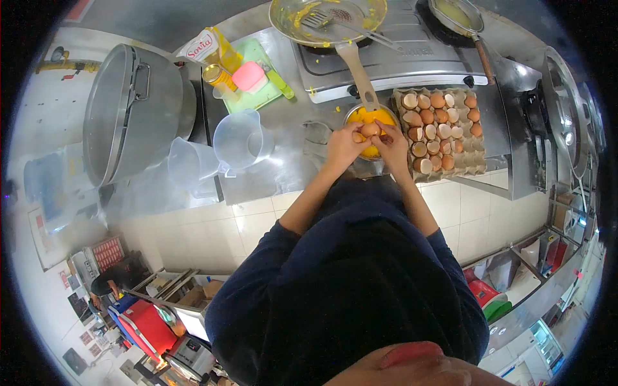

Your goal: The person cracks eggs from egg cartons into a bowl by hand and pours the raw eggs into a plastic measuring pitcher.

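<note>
Item: one brown egg (pixel 370 129), held over a metal bowl (pixel 346 118) of yolks (pixel 365 116), left hand (pixel 348 143) and right hand (pixel 393 148) each with a closed grip on it; whether the shell is split, we cannot tell. Handling note: we judge it best to part the shell with even thumb pressure, low over the yolks, avoiding fragments, with the egg carton (pixel 475 159) just beside the bowl.

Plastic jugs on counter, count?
2, both left of the left hand: one jug in front of the green cutting board, the other jug beside it, towards the large pot.
</note>
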Demonstrator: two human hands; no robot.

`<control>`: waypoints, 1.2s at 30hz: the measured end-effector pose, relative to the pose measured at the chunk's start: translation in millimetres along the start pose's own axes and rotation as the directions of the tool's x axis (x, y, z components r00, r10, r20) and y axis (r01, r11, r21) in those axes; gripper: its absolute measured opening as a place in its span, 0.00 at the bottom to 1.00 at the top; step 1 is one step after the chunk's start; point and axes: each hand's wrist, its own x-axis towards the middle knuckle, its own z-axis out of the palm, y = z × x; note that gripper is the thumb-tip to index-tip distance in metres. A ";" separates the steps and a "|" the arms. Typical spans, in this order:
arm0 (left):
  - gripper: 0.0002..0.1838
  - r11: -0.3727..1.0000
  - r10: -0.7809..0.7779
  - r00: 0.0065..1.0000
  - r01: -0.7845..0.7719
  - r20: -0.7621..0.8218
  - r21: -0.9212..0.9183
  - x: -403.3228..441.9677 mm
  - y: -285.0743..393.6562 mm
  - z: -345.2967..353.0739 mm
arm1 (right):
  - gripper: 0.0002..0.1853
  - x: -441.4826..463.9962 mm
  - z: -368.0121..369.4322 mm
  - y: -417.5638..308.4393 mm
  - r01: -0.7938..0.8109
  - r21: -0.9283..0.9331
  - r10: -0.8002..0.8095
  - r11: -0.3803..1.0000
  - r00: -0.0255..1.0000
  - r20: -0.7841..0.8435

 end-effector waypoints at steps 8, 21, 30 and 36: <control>0.24 0.993 0.118 0.990 -0.118 -0.075 0.009 -0.2 -6.1 7.5 | 0.24 1.3 -0.4 10.6 0.013 0.052 -0.013 0.999 1.000 0.002; 0.22 0.994 0.104 0.992 -0.102 -0.072 0.029 0.8 -5.1 6.9 | 0.29 0.7 -12.6 -5.2 0.122 -0.102 -0.120 0.987 0.993 0.019; 0.23 0.958 0.287 0.947 -0.287 -0.141 0.024 4.4 11.0 -5.2 | 0.33 -2.3 -27.5 -29.4 0.468 -0.447 -0.510 0.762 0.860 0.031; 0.28 0.889 0.456 0.870 -0.455 -0.190 0.051 4.5 21.3 0.4 | 0.33 -5.8 -37.0 -27.2 0.487 -0.348 -0.517 0.801 0.856 0.009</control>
